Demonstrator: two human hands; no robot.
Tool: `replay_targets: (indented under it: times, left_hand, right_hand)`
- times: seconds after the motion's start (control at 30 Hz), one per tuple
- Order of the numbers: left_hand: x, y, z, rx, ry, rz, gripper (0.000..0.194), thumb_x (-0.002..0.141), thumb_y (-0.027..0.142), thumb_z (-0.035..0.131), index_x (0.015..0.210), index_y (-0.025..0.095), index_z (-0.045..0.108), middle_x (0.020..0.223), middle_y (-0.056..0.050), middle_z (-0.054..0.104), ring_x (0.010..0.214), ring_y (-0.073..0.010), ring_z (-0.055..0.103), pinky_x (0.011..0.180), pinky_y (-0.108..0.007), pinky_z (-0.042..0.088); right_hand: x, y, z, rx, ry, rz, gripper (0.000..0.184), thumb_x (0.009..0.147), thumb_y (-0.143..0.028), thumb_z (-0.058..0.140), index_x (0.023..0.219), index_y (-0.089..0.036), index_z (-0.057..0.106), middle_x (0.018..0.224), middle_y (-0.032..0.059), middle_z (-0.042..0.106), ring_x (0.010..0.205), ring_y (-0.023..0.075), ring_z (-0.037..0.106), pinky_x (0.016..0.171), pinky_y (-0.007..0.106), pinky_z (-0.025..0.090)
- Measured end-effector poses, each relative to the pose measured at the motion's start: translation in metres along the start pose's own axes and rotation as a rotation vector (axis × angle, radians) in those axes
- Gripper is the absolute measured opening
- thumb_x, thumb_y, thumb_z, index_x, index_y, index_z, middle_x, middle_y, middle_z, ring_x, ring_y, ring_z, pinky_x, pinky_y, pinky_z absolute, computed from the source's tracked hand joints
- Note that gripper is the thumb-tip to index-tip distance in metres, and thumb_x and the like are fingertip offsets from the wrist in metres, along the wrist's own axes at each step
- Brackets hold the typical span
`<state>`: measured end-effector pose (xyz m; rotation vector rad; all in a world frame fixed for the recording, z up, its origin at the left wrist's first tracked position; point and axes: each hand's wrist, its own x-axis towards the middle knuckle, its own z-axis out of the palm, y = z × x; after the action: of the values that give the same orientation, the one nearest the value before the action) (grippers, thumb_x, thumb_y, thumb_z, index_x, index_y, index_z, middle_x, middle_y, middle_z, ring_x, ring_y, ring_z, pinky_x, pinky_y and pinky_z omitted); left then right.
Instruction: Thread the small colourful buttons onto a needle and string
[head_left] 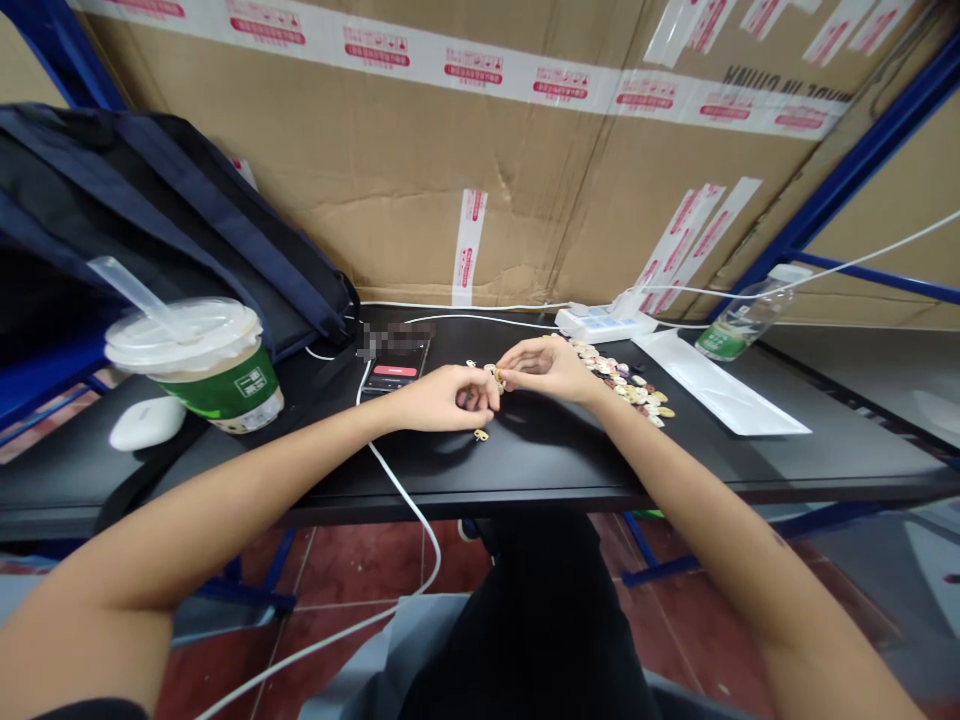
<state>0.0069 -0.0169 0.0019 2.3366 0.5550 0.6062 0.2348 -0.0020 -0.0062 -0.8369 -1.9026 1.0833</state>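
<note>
My left hand [456, 398] is closed over the black table, fingers curled and thumb near the fingertips; whether anything sits in them is hidden. Close to its fingertips, my right hand [546, 368] pinches a small yellowish piece [499, 375] between thumb and forefinger. Just below the left hand lies a small gold-coloured piece [481, 435] with holes in it. Behind the two hands are a few more small pale pieces [489, 368]. A spread pile of small flat cream, brown and dark pieces [622, 383] lies right of my right hand, partly covered by it.
A phone [397, 355] lies behind my left hand, with a white cable [405, 490] running off the table front. To the left are a lidded cup [217, 385], a white case [147, 424] and a backpack [187, 200]. Rightward: power strip [604, 325], white packet [724, 385], bottle [750, 315].
</note>
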Motion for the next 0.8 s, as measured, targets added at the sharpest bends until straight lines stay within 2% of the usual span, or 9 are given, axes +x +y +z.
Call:
replay_targets:
  times: [0.1, 0.2, 0.37, 0.6, 0.8]
  left_hand:
    - [-0.003, 0.005, -0.002, 0.034, -0.173, 0.041, 0.011, 0.079, 0.018, 0.064, 0.089, 0.017, 0.067, 0.082, -0.002, 0.062, 0.073, -0.013, 0.053, 0.069, -0.024, 0.045]
    - [-0.003, 0.005, -0.003, 0.045, -0.212, 0.035, 0.013, 0.082, 0.018, 0.061, 0.092, 0.017, 0.069, 0.085, -0.003, 0.063, 0.075, -0.0132, 0.053, 0.071, -0.024, 0.045]
    - [-0.001, 0.001, -0.003, -0.007, -0.201, -0.024, 0.018, 0.083, 0.023, 0.065, 0.099, 0.018, 0.072, 0.081, -0.002, 0.061, 0.074, -0.0133, 0.056, 0.068, -0.024, 0.044]
    - [0.0, -0.007, -0.001, 0.056, -0.029, -0.116, 0.016, 0.081, 0.024, 0.066, 0.092, 0.017, 0.074, 0.082, -0.004, 0.066, 0.071, -0.013, 0.058, 0.065, -0.022, 0.045]
    - [-0.001, -0.004, -0.001, 0.056, -0.04, -0.069, 0.011, 0.08, 0.02, 0.065, 0.086, 0.016, 0.073, 0.095, -0.006, 0.067, 0.076, -0.013, 0.061, 0.069, -0.022, 0.049]
  right_hand:
    - [0.0, -0.003, -0.001, -0.013, 0.029, -0.021, 0.038, 0.071, -0.045, 0.081, 0.091, -0.014, 0.071, 0.079, 0.0067, 0.073, 0.067, 0.0163, 0.069, 0.07, 0.032, 0.059]
    - [-0.001, -0.005, -0.001, -0.034, 0.016, -0.01, 0.039, 0.071, -0.047, 0.08, 0.09, -0.014, 0.072, 0.078, 0.0065, 0.073, 0.068, 0.0164, 0.068, 0.07, 0.032, 0.059]
    - [0.0, -0.003, -0.001, -0.066, 0.007, -0.005, 0.041, 0.07, -0.048, 0.08, 0.091, -0.014, 0.072, 0.082, 0.0077, 0.073, 0.071, 0.0174, 0.069, 0.072, 0.032, 0.06]
    - [0.0, -0.002, -0.002, -0.075, -0.006, 0.004, 0.041, 0.071, -0.048, 0.079, 0.092, -0.014, 0.071, 0.081, 0.0075, 0.073, 0.07, 0.0168, 0.069, 0.073, 0.033, 0.06]
    - [0.0, -0.003, -0.001, -0.067, 0.001, 0.016, 0.04, 0.07, -0.048, 0.08, 0.091, -0.014, 0.071, 0.079, 0.0065, 0.073, 0.07, 0.0161, 0.069, 0.071, 0.031, 0.059]
